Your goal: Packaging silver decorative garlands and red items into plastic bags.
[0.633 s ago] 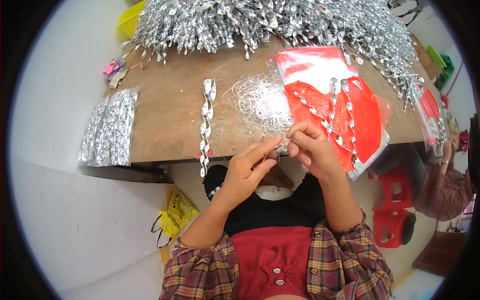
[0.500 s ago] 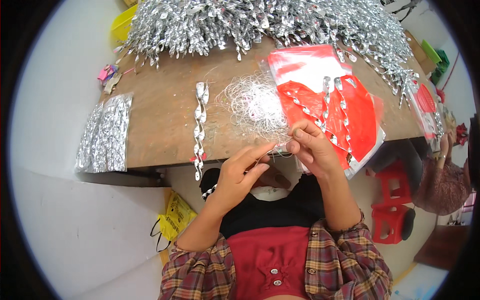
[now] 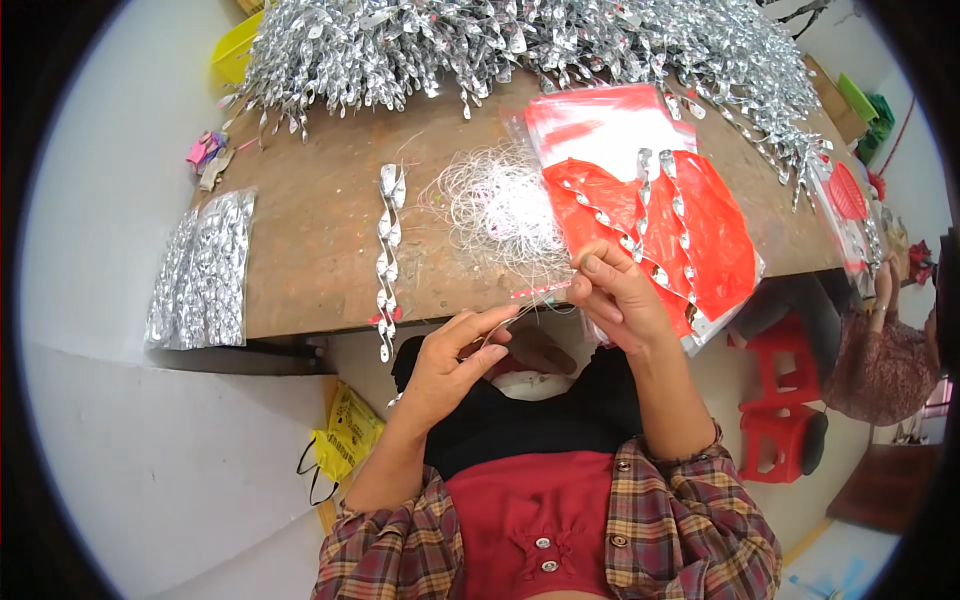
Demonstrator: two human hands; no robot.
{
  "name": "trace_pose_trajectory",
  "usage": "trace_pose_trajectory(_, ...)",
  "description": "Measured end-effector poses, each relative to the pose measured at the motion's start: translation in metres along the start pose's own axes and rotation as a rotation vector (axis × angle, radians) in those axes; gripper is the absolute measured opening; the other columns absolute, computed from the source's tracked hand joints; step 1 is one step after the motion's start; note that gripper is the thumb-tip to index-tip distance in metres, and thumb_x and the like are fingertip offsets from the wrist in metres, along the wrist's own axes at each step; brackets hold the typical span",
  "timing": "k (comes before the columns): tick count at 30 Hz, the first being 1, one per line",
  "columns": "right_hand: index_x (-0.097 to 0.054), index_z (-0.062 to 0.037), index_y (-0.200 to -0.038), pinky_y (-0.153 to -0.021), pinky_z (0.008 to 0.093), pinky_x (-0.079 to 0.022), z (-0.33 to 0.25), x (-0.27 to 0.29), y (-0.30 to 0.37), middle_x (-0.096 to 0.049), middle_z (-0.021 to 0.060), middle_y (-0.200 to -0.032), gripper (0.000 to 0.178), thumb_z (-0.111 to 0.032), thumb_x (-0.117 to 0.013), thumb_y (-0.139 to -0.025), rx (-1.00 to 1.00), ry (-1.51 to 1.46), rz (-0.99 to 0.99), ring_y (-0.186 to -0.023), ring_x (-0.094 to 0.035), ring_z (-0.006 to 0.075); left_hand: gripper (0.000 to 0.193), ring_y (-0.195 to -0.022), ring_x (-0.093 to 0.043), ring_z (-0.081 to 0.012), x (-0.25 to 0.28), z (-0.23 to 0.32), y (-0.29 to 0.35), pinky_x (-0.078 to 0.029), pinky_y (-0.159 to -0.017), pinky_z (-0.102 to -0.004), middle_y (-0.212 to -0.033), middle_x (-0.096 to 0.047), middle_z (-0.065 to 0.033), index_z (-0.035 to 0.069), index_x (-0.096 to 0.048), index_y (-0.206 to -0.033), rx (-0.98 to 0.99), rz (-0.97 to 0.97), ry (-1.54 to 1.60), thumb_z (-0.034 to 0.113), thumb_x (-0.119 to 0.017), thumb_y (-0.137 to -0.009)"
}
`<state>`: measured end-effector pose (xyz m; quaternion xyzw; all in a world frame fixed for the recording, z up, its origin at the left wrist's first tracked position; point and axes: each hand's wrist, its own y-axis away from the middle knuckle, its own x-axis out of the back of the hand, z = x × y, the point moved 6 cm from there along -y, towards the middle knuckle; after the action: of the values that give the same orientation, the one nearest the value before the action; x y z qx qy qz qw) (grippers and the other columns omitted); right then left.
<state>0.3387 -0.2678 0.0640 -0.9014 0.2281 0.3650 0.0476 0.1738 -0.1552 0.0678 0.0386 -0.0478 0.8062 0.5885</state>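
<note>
Thread [image 3: 520, 312], thin and pale, runs between the two hands just off the near edge of the table [image 3: 320, 250]; it is too fine to follow along its whole length. Left hand [image 3: 455, 360]: fingers drawn together, thumb and forefinger pinched on the thread's near end. Right hand [image 3: 615, 300]: fingers closed around a small red-tipped piece at the thread's far end, thumb on top; what exactly sits under the fingertips is hidden. Loose tangle of white thread [image 3: 500, 205] lies just beyond the right hand, touching the red plastic bags [image 3: 660, 200] that run under and past that hand. One finished silver spiral strip [image 3: 388, 255] lies flat beyond the left hand; a flat pack of silver strips [image 3: 200, 270] sits well out to that hand's outer side; a big heap of silver spirals [image 3: 520, 45] fills the far side of the table. Judgement: keep the thread taut between both pinches, hands close together, work clear of the tangle so no stray loops catch.
</note>
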Motion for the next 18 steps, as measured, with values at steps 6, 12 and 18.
trace_pose_trajectory(6, -0.058, -0.0041, -0.096, -0.060, 0.0196, -0.038, 0.001, 0.000, 0.000, -0.064, 0.0046, -0.073, 0.013, -0.015, -0.052, -0.094, 0.005, 0.021, 0.003, -0.037, -0.030, 0.0026, 0.042, -0.091, -0.054, -0.0098, 0.001, -0.004, 0.002, -0.043, -0.078, -0.0221, -0.101, -0.056, -0.0052, 0.004, -0.054, -0.126, 0.004, -0.034, 0.012, 0.000, -0.059, -0.084)
trace_pose_trajectory(12, -0.058, -0.0037, -0.096, -0.054, 0.0172, -0.036, 0.005, 0.000, 0.001, -0.064, 0.0050, -0.073, 0.014, -0.015, -0.051, -0.094, 0.003, 0.052, 0.016, -0.038, -0.031, 0.0026, 0.042, -0.092, -0.054, -0.0096, 0.001, -0.013, 0.008, -0.043, -0.078, -0.0220, -0.101, -0.057, -0.0038, 0.005, -0.055, -0.125, 0.066, -0.055, 0.065, 0.002, -0.061, -0.084)
trace_pose_trajectory(18, -0.058, -0.0036, -0.094, -0.039, 0.0134, -0.026, 0.021, -0.028, 0.008, -0.064, 0.0070, -0.076, 0.012, -0.015, -0.055, -0.092, -0.140, 0.177, -0.043, -0.041, -0.033, 0.0014, 0.035, -0.096, -0.057, -0.0119, -0.012, -0.011, 0.003, -0.045, -0.083, -0.0262, -0.103, -0.060, -0.0061, 0.002, -0.051, -0.118, 0.058, -0.275, 0.228, 0.009, -0.062, -0.085)
